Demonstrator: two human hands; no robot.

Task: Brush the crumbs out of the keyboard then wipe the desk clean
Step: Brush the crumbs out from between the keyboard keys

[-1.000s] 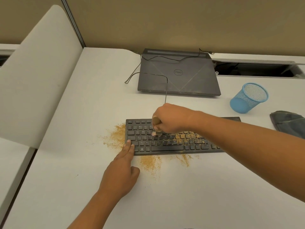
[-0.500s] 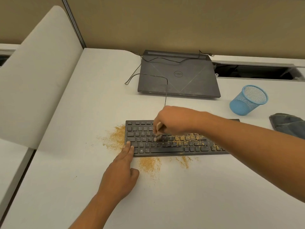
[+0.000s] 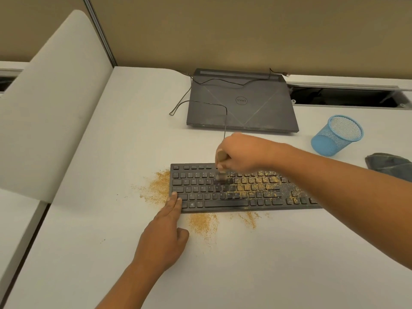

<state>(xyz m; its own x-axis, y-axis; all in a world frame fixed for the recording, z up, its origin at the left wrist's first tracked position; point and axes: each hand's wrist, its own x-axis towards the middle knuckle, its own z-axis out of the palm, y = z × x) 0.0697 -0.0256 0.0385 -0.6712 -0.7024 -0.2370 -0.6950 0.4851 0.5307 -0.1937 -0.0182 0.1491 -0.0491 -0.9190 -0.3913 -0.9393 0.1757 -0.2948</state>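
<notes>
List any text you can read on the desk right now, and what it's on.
"DELL": round logo on the laptop lid, upside down to the camera.
"QWER", "ASDFGH", "ZXCVBNM": faint letter legends on the keyboard keys.
Remaining key legends: too small, blurred or under crumbs.
Blue mesh cup: no text.

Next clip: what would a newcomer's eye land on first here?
Scattered tan crumbs cover the right half of the flat black keyboard and lie in piles on the white desk at its left end and front edge. The right hand grips a small wooden-handled brush over the keys; the left hand touches the keyboard's near-left corner.
</notes>
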